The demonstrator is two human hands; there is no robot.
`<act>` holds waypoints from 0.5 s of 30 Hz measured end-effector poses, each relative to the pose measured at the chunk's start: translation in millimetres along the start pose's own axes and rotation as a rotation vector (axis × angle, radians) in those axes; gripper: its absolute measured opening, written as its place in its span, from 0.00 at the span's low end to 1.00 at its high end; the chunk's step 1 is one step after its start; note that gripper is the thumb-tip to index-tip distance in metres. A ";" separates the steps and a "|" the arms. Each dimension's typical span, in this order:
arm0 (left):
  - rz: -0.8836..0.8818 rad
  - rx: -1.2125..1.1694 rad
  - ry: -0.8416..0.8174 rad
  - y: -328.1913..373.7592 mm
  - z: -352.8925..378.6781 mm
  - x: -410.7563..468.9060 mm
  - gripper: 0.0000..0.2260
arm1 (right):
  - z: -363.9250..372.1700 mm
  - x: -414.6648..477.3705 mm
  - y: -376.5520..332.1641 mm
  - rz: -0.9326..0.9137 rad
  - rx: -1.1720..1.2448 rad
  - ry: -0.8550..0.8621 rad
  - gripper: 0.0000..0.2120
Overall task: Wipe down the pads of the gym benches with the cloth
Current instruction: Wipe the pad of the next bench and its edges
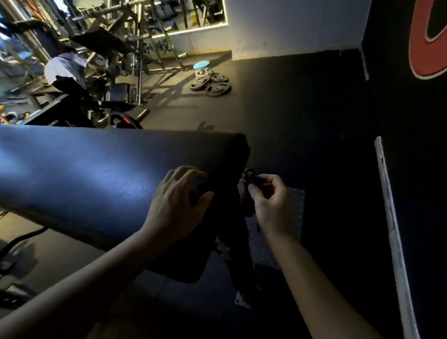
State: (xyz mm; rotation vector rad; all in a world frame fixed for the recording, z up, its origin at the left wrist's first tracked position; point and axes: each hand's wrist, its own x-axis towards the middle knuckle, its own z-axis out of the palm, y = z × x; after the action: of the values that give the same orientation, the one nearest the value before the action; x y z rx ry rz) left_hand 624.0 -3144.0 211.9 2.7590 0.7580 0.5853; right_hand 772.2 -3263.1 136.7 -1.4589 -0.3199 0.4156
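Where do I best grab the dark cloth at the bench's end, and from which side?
Probably grip the cloth at its bunched top, where the right hand pinches it, coming from the right: it hangs beside the end of the pad, which blocks the left.

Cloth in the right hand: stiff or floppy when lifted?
Probably floppy: the cloth droops below the right hand pinching it. Likely light, since a pinch alone holds it. Too dark to judge slipperiness.

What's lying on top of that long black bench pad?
Only the left hand, fingers bent, on what looks like a dark cloth draped over the bench pad's end. The palm hides what lies beneath. The right hand pinches a dark object beside it.
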 end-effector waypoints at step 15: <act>-0.176 0.175 -0.035 26.1 48.9 55.6 0.31 | 36.7 148.6 -5.4 -0.212 -0.288 -0.025 0.10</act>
State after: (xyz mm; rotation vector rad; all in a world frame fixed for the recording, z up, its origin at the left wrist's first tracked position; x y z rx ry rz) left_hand 700.4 -3141.7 193.8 2.8086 1.0774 0.4540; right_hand 887.9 -3162.9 139.4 -1.6807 -0.5677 0.2217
